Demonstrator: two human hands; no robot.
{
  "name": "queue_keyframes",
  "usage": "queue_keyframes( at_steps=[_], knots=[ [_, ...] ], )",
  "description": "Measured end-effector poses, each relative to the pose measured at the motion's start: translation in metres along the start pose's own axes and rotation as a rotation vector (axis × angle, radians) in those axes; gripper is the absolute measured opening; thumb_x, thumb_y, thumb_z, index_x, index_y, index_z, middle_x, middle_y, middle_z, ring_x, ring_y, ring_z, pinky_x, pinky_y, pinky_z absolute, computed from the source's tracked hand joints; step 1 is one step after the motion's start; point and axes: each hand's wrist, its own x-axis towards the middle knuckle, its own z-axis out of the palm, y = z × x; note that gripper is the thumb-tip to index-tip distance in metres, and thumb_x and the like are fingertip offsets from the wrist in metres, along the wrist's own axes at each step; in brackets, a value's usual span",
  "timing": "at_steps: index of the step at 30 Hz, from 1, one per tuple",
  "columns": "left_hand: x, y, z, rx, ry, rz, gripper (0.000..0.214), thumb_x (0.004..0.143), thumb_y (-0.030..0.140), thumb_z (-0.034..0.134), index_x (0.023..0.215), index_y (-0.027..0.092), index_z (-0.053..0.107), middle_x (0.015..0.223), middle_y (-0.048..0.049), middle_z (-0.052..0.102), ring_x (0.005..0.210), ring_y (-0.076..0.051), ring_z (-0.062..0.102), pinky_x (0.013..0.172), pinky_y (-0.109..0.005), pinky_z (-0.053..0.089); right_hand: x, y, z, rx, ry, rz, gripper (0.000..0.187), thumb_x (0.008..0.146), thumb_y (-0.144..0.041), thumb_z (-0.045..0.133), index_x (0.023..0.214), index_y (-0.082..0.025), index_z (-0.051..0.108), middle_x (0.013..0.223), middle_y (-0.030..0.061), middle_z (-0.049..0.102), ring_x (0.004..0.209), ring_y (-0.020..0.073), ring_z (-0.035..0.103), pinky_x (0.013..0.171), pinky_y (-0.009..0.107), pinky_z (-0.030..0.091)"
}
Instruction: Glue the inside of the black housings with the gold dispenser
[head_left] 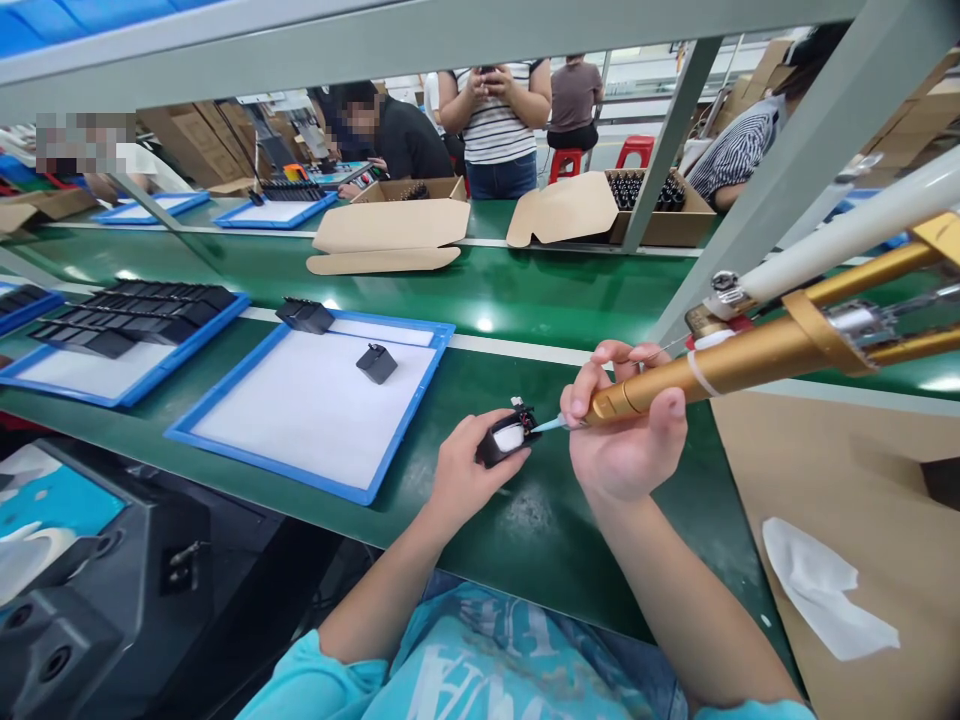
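Note:
My left hand [471,462] grips a small black plastic housing [491,447] with a white part inside and thin wires at its far end. In my right hand [626,445] is a gold glue dispenser [645,390], its fingers wrapped around the front of the barrel. The pale blue nozzle [553,424] reaches the wired end of the housing; whether it touches is too small to tell. Left of my hands, a blue-rimmed tray [409,420] bears a black block-shaped housing [376,364], and another black housing [305,315] sits at its far edge.
A second blue-rimmed tray [135,392] at left carries several black housings. Open cardboard boxes [390,225] stand across the green bench. A grey metal post [780,190] slants up at right, near cardboard [825,480] with a crumpled white sheet [817,590]. Other people are beyond.

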Motion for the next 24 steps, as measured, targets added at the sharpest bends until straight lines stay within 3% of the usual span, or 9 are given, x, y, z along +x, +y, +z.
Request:
queue_keyframes(
  at_steps=[5,13,19,24],
  knots=[
    [-0.001,0.005,-0.002,0.011,-0.002,0.000,0.038,0.079,0.032,0.072,0.115,0.024,0.063,0.104,-0.0036,0.071,0.085,-0.018,0.065,0.073,-0.029,0.051,0.000,-0.001,0.002,-0.030,0.017,-0.020,0.032,0.077,-0.053,0.061,0.083,-0.025,0.049,0.087,-0.0036,0.053,0.046,0.0060,0.052,0.036,0.022,0.037],
    [-0.002,0.001,0.002,0.002,-0.019,-0.047,0.038,0.079,0.032,0.071,0.115,0.024,0.062,0.105,-0.0031,0.071,0.087,-0.019,0.066,0.078,-0.030,0.053,0.001,-0.001,0.004,-0.046,0.017,-0.013,0.036,0.074,-0.057,0.061,0.092,-0.027,0.052,0.087,-0.0031,0.052,0.045,0.0060,0.050,0.035,0.023,0.036],
    [0.000,0.003,0.009,-0.035,-0.046,-0.129,0.036,0.079,0.025,0.066,0.115,0.023,0.059,0.102,-0.0018,0.070,0.077,-0.015,0.065,0.066,-0.026,0.052,-0.001,-0.002,0.005,-0.010,0.020,-0.006,0.040,0.074,-0.059,0.058,0.097,-0.027,0.053,0.088,-0.0021,0.053,0.046,0.0075,0.051,0.036,0.024,0.035],
    [0.001,0.004,0.020,-0.032,-0.097,-0.141,0.037,0.079,0.027,0.067,0.115,0.023,0.057,0.102,-0.0017,0.071,0.082,-0.017,0.067,0.071,-0.028,0.054,-0.003,-0.002,0.006,-0.020,0.013,-0.002,0.039,0.075,-0.060,0.057,0.097,-0.027,0.053,0.088,-0.0023,0.054,0.046,0.0073,0.051,0.037,0.024,0.037]
  ],
)
